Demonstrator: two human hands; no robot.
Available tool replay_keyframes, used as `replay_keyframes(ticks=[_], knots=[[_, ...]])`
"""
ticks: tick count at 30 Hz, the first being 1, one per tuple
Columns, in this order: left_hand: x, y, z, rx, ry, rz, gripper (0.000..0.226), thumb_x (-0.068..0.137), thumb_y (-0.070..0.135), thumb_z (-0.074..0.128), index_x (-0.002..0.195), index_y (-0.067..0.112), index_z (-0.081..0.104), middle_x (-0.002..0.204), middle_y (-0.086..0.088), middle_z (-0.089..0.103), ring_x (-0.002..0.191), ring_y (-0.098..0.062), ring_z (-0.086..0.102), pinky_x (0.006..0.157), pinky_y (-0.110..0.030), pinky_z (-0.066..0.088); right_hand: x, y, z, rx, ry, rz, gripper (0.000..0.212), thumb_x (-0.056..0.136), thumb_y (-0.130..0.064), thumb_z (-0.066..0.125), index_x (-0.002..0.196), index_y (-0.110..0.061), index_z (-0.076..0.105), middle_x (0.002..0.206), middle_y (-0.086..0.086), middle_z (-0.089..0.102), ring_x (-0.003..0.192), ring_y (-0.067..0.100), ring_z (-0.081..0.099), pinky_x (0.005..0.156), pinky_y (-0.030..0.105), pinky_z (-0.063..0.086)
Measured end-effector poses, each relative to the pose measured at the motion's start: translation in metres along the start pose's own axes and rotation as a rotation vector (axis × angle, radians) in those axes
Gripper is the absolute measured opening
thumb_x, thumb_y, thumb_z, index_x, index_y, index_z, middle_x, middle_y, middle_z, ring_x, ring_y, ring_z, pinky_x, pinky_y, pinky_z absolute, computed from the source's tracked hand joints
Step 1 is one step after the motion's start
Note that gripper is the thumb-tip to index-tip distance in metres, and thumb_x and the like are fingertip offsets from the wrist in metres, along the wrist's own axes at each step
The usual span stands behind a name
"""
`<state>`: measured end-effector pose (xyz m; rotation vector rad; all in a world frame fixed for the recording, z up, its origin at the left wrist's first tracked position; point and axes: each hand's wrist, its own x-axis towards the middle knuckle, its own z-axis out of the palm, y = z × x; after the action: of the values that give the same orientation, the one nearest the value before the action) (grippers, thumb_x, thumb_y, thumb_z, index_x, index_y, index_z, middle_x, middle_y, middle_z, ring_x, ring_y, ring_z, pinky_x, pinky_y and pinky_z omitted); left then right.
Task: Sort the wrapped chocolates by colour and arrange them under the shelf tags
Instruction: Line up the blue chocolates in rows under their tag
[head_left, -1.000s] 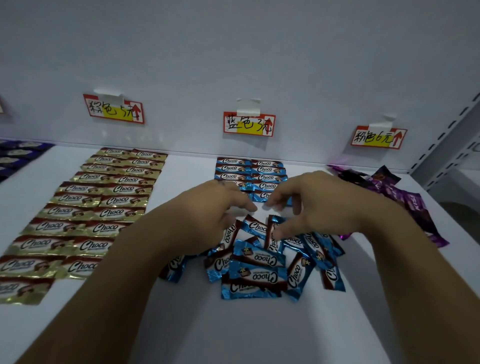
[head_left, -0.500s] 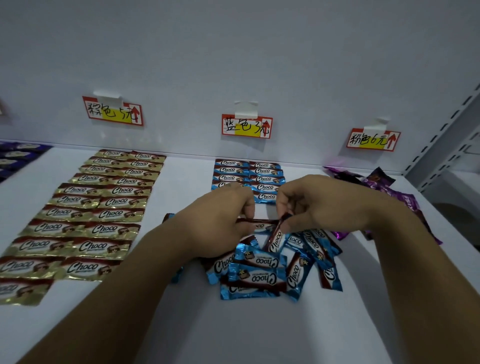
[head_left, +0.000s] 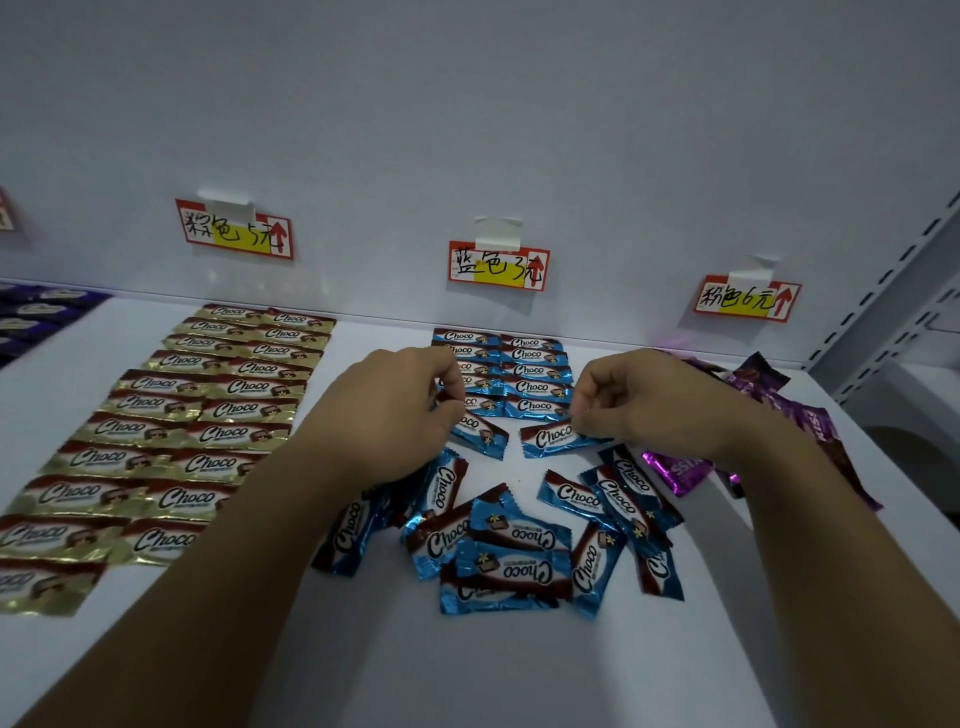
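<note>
- Far out from the left fingertips, the gold chocolates (head_left: 171, 431) sit in two tidy columns under their gold tag (head_left: 234, 228). Risk here: a sweep of the left forearm drags the near rows crooked, since the arm passes just beside them.
- The left hand (head_left: 395, 410) has its fingers curled tight, pinching the end of a blue chocolate (head_left: 480, 434) that pokes out from under the fingertips. It is tilted, not square with the row above; let go now and it lands skewed.
- Just beyond both sets of fingertips, the blue rows (head_left: 519, 371) stand under the blue tag (head_left: 498, 265). Knuckles pushing forward could shove the lowest pair out of line.
- The right hand (head_left: 649, 405) is closed too, thumb and forefinger nipping the right end of a second blue chocolate (head_left: 553, 439). Slick foil, small pinch: it may slip or swing round.
- Below the fingers, the loose blue pile (head_left: 519, 540) overlaps itself, some pieces upside down; a wrist dropping could scatter it.
- Right of the right-hand fingers, the purple chocolates (head_left: 779, 405) lie heaped under the pink tag (head_left: 745, 299), one touching the wrist, and could mix with the blue.
</note>
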<state>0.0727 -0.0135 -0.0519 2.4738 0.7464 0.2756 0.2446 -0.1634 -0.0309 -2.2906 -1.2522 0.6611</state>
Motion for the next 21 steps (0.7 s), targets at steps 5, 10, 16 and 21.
replay_keyframes(ticks=[5, 10, 16, 21], knots=[[-0.001, 0.001, -0.003, 0.142, 0.000, -0.035, 0.017, 0.092, 0.041, 0.057, 0.107, 0.035, 0.051, 0.095, 0.007, 0.050, 0.082, -0.010, 0.049, 0.070, -0.026, 0.041, -0.002, -0.005, -0.003, -0.149, 0.042, 0.032, 0.012, 0.080, -0.033, 0.074, 0.082, -0.025, 0.067, 0.079, -0.010, 0.068, 0.072, 0.004, 0.062, 0.060, 0.020, 0.047], [-0.003, 0.004, -0.008, 0.244, -0.061, 0.046, 0.031, 0.090, 0.043, 0.060, 0.120, 0.041, 0.051, 0.104, 0.012, 0.038, 0.093, -0.008, 0.043, 0.079, -0.024, 0.038, -0.013, -0.013, -0.010, -0.262, 0.033, -0.004, 0.013, 0.079, -0.037, 0.075, 0.085, -0.030, 0.065, 0.089, -0.015, 0.062, 0.068, 0.001, 0.056, 0.054, 0.015, 0.037], [0.001, 0.005, 0.001, 0.192, -0.125, 0.164, 0.025, 0.088, 0.035, 0.065, 0.112, 0.040, 0.059, 0.111, 0.014, 0.046, 0.099, -0.006, 0.045, 0.082, -0.025, 0.040, -0.011, -0.024, 0.001, -0.332, -0.031, -0.041, 0.019, 0.079, -0.033, 0.076, 0.091, -0.036, 0.062, 0.091, -0.018, 0.060, 0.077, 0.001, 0.055, 0.059, 0.015, 0.039], [0.003, 0.001, 0.007, 0.167, -0.140, 0.189, 0.019, 0.089, 0.033, 0.064, 0.107, 0.040, 0.065, 0.114, 0.012, 0.054, 0.103, -0.007, 0.048, 0.087, -0.027, 0.044, -0.006, -0.022, 0.010, -0.400, -0.049, -0.067, 0.024, 0.082, -0.027, 0.074, 0.105, -0.031, 0.067, 0.095, -0.015, 0.061, 0.077, -0.001, 0.052, 0.059, 0.011, 0.035]])
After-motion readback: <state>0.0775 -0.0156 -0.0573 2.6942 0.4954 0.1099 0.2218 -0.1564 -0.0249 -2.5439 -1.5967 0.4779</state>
